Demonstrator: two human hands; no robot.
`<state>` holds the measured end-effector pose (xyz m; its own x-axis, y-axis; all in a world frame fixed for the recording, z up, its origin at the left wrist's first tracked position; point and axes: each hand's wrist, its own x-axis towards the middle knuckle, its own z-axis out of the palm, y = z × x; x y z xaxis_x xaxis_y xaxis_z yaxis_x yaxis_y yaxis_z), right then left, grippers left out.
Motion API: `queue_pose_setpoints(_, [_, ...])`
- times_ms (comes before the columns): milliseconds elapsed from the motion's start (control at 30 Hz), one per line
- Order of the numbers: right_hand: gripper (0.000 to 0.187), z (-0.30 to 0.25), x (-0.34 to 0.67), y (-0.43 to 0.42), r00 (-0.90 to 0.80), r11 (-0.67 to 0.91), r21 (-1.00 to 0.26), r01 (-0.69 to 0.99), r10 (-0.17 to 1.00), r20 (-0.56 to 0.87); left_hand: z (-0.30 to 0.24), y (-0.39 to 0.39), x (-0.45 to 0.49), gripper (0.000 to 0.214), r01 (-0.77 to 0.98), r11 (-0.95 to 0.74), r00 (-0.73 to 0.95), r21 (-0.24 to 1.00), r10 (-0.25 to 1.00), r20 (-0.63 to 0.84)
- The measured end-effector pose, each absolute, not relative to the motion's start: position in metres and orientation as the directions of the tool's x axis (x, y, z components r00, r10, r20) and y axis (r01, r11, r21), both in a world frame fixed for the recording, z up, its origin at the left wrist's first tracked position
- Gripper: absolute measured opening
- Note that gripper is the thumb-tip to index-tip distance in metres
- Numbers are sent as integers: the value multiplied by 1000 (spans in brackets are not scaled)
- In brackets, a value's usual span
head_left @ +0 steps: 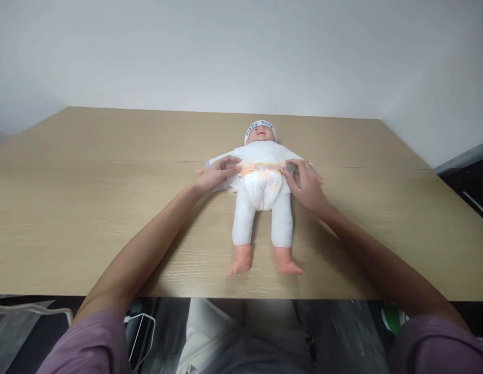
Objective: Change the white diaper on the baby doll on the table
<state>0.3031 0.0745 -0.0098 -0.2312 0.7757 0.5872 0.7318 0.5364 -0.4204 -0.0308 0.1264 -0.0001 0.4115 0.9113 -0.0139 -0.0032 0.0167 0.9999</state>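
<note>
A baby doll (262, 150) in white clothing and a lettered headband lies on its back, feet toward me. Around its hips is a white diaper (264, 188) with an orange patterned waistband. My left hand (219, 174) has its fingers closed on the diaper's left side edge at the waist. On the opposite side, my right hand (306, 183) pinches the other edge, thumb and fingers together. Some thin white material shows under my left hand; I cannot tell whether it is part of the diaper. The doll's arms stretch out sideways behind my hands.
The doll lies on a wide light wood table (89, 208), its feet close to the front edge. A pale wall (226, 52) stands behind. A dark object (469, 176) is at the right. White cables (151, 332) hang below the table at the left.
</note>
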Motion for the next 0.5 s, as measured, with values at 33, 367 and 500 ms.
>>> queue_pose_setpoints(33, [38, -17, 309, 73, -235, 522, -391, 758, 778, 583, 0, 126, -31, 64, 19, 5, 402, 1000, 915, -12])
queue_pose_setpoints(367, [26, -40, 349, 67, -119, 305, -359, 882, 882, 456, 41, 117, -8, 27, 522, -368, 186, 770, 930, 318])
queue_pose_setpoints(500, [31, -43, 348, 70, -12, 171, -422, 890, 935, 355, 68, 99, 39, 27, 589, -640, 408, 494, 763, 502])
